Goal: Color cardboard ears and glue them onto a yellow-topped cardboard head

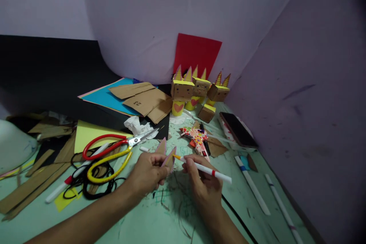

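My left hand (151,171) is closed on two small pointed cardboard ears, with pink along their edges. One cardboard ear (169,159) faces the marker; the other stands just behind it to the left. A white marker (206,168) with a red band and an orange tip sits in the closed fingers of my right hand (204,181). Its tip touches or nearly touches the front ear; I cannot tell which. Left of my hands lie scissors (132,142) with red and yellow handles, blades apart. A white marker cap (144,148) is beside my left hand.
Cardboard figures with pointed ears (183,90) stand at the back before a red sheet (197,51). A patterned glue gun (197,139) and a phone (238,129) lie to the right, near more markers (253,186). Black cord (98,183) and cardboard strips (37,188) cover the left.
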Available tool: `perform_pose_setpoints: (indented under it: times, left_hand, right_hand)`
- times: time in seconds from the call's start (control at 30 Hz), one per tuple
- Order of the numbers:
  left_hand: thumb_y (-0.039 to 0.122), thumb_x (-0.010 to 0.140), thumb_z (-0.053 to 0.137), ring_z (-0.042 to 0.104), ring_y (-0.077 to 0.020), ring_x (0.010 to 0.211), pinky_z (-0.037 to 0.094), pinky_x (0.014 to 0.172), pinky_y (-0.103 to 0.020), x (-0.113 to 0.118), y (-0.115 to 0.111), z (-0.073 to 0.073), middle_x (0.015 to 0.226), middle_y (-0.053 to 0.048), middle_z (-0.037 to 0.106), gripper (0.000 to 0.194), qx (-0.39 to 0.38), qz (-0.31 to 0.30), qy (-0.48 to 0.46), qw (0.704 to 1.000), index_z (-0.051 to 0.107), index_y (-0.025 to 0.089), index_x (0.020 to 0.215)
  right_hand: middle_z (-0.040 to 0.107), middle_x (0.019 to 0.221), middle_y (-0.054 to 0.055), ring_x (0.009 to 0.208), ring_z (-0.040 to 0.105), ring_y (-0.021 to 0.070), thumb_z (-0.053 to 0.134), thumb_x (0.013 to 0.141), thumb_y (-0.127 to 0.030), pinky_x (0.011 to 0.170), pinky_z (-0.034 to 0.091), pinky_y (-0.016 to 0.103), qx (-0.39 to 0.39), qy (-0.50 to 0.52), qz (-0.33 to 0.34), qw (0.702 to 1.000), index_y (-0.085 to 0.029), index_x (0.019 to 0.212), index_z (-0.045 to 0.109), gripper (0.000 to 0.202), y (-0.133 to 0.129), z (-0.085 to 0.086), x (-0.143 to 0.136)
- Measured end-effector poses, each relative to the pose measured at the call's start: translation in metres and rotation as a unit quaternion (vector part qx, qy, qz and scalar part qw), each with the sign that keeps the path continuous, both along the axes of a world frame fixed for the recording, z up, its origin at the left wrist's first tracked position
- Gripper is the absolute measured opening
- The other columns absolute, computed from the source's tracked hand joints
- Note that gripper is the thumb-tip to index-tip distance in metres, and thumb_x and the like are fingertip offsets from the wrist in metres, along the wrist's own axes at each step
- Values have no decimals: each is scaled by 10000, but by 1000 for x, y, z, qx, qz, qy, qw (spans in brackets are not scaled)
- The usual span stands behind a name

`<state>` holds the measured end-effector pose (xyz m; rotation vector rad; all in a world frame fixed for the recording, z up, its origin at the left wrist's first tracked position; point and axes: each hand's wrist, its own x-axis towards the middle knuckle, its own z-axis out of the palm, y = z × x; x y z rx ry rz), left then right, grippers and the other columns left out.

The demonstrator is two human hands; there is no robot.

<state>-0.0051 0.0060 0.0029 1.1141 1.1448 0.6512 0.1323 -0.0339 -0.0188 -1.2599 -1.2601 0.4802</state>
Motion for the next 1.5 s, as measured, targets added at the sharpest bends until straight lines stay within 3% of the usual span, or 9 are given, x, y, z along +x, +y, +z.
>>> perform_pose_setpoints:
  times: [0.13,0.33,0.5,0.67,0.83,1.03,1.33,1.5]
  left_hand:
    - [268,526,571,357,-61,326,259,345,-185,0,0,3,346,87,434,195,-9,7,8,1000,600,126,657]
    - [222,549,560,348,-59,321,232,341,-179,1,0,5,341,96,430,191,-23,14,7,1000,619,121,700]
    - [228,552,575,348,-56,315,249,343,-183,1,-1,5,335,93,436,164,-12,7,1,1000,611,120,670]
    - [208,551,557,343,-57,310,244,337,-182,0,0,5,331,101,426,207,-29,16,13,999,631,115,720]
    - [232,544,577,345,-51,316,250,337,-178,0,0,4,343,97,433,200,-13,10,-2,1000,620,113,699]
    - [202,547,551,357,-56,314,246,328,-175,0,-1,4,346,96,444,194,-25,16,5,1000,622,118,706]
    - [184,586,563,358,-50,314,247,341,-173,0,-1,7,353,92,452,163,-28,16,19,999,627,114,719]
    - [197,579,555,356,-57,304,237,327,-174,0,2,2,339,91,439,145,-18,15,8,1000,620,131,690]
  right_hand:
    - [627,577,16,526,598,141,543,838,-260,502,473,243,-8,-31,44,999,-171,702,658,200,-1,0,1]
    - [672,705,41,586,631,154,555,839,-254,536,498,258,6,-17,-9,1000,-176,776,673,155,1,-5,4]
    - [642,613,24,564,619,153,554,834,-259,534,489,255,5,-11,14,1000,-171,721,660,178,0,-3,3]
    - [666,711,39,600,632,155,557,839,-257,558,499,264,12,-10,-1,1000,-177,791,672,148,1,-6,4]
    - [615,594,8,532,587,136,539,849,-273,501,460,240,-13,-8,29,999,-176,727,647,190,0,-6,5]
    - [663,706,39,604,627,157,561,840,-287,549,500,268,3,5,-11,1000,-179,772,668,166,2,-6,3]
    - [643,635,33,597,618,158,542,845,-313,506,475,245,-25,-12,3,1000,-168,755,649,201,-1,-8,5]
    - [677,745,59,630,635,165,550,839,-290,542,505,263,-10,-4,-9,1000,-167,795,668,175,0,-5,2]
